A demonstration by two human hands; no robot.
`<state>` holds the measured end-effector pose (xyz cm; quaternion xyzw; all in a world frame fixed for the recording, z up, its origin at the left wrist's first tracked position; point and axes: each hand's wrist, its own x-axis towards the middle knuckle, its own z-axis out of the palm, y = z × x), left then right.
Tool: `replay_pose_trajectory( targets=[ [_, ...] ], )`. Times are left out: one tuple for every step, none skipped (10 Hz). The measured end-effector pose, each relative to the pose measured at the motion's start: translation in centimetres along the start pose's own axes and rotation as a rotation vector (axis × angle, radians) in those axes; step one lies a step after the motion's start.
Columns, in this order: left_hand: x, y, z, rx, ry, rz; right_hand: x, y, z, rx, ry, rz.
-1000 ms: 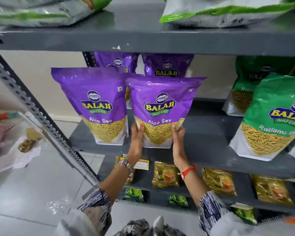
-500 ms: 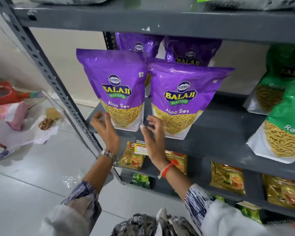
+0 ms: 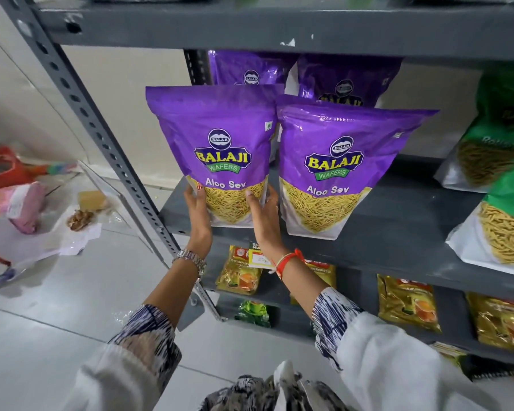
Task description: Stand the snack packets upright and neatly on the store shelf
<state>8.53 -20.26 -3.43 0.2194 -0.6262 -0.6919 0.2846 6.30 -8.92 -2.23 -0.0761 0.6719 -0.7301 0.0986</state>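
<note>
Two purple Aloo Sev packets stand upright at the front of the grey shelf. My left hand grips the lower left edge of the left purple packet. My right hand grips its lower right edge, between it and the right purple packet. Two more purple packets stand behind them, mostly hidden. Green Ratlami Sev packets stand at the right end of the same shelf.
A slotted grey upright runs down the shelf's left side. The shelf below holds yellow tea packets and a price tag. Bags and papers lie on the tiled floor to the left. Another shelf hangs close overhead.
Both hands left the right purple packet, moved left with fingers apart, and now hold the left purple packet by its lower sides. The camera view shifted left.
</note>
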Motion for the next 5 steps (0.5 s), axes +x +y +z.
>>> replay_pose_trajectory(
  targets=[
    [0.0, 0.2, 0.1, 0.012, -0.007, -0.023, -0.3, -0.1, 0.4, 0.007, 0.023, 0.015],
    [0.1, 0.3, 0.1, -0.002, -0.018, -0.025, -0.2, 0.1, 0.5, 0.008, 0.04, 0.018],
    [0.0, 0.5, -0.2, 0.032, -0.044, -0.051, -0.1, 0.2, 0.4, -0.009, 0.019, 0.031],
    [-0.2, 0.7, -0.5, 0.003, -0.046, -0.051, -0.2, 0.0, 0.2, -0.026, 0.003, 0.052],
    [-0.7, 1.2, -0.2, 0.008, 0.045, -0.009, -1.0, -0.2, -0.7, -0.04, -0.017, 0.008]
  ],
)
